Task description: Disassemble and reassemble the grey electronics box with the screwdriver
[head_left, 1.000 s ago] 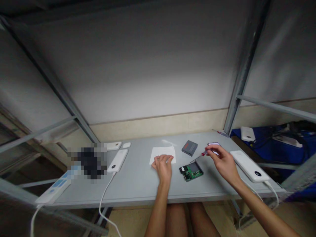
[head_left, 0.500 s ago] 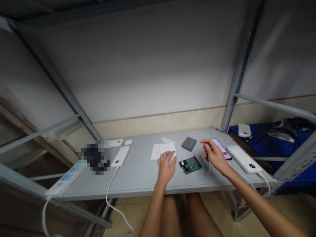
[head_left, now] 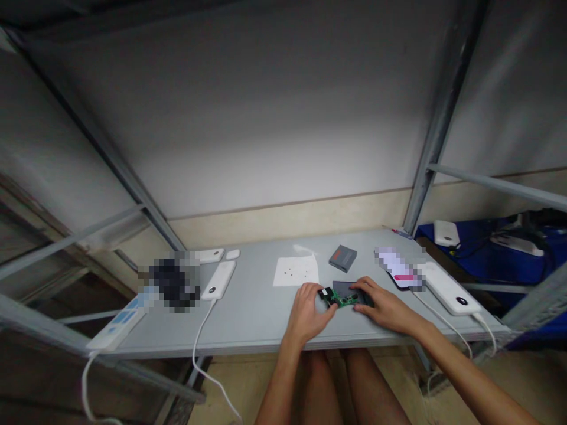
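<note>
Both of my hands are at a green circuit board [head_left: 344,299] in a dark grey casing [head_left: 340,287], near the table's front edge. My left hand [head_left: 309,313] grips its left end, thumb at the near side and fingers at the far side. On the right end, my right hand [head_left: 376,301] is closed around the casing in the same way, covering part of it. Behind my left hand lies a white sheet of paper [head_left: 295,277] with several tiny dark pieces on it. A flat grey box-like cover [head_left: 342,258] with red print lies farther back.
To the right are a phone [head_left: 401,273] and a white power bank [head_left: 449,289] with a cable. Another white power bank [head_left: 219,280] lies on the left, near a power strip [head_left: 117,323] and a blurred dark object [head_left: 172,283]. Metal posts frame the table.
My right hand has moved left from beside the phone onto the casing; the thin tool it held no longer shows. My left hand has left the paper and taken the board's left end.
</note>
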Motion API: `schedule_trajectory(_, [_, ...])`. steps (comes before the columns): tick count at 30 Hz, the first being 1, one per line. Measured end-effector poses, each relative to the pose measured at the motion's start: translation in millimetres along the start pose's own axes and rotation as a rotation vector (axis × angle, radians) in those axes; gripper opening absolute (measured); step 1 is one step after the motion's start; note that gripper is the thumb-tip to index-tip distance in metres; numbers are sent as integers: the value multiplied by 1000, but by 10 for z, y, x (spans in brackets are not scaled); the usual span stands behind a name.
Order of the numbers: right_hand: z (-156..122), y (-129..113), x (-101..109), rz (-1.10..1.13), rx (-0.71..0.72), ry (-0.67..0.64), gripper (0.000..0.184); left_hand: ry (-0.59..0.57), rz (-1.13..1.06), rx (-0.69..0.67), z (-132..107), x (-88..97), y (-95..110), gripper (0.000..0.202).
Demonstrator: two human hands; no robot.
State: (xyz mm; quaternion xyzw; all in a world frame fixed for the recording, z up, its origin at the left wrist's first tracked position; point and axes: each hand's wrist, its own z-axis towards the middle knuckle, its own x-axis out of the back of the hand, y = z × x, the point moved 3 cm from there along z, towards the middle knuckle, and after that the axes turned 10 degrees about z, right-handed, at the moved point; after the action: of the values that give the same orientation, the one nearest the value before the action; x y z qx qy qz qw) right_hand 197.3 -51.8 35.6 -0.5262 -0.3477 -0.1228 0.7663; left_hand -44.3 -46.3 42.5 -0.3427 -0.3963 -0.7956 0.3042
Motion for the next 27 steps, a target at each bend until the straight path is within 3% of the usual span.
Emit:
schedule_trajectory(5, [-57, 82, -139, -120, 53, 128, 39, 12, -5, 56, -165, 115, -131, 34])
schedule_trajectory(11, [-107, 120, -266, -245, 76, 199, 32, -107, 79, 54, -353, 326, -612, 46])
schedule_trajectory(14, [-115, 81, -250, -247, 80, 195, 30, -94, 69, 78, -393, 415, -759, 45])
schedule_trajectory(19, [-133, -6, -202, -259, -15, 204, 34, -90, 136, 84, -422, 405, -688, 58])
schedule_trajectory(23, [-146, -3, -175, -255, -124, 245, 52, -73, 134, 92, -438, 412, -637, 61])
schedule_trajectory(27, [-133, 47, -183, -243, -118, 224, 55, -99, 115, 75, -450, 438, -634, 64])
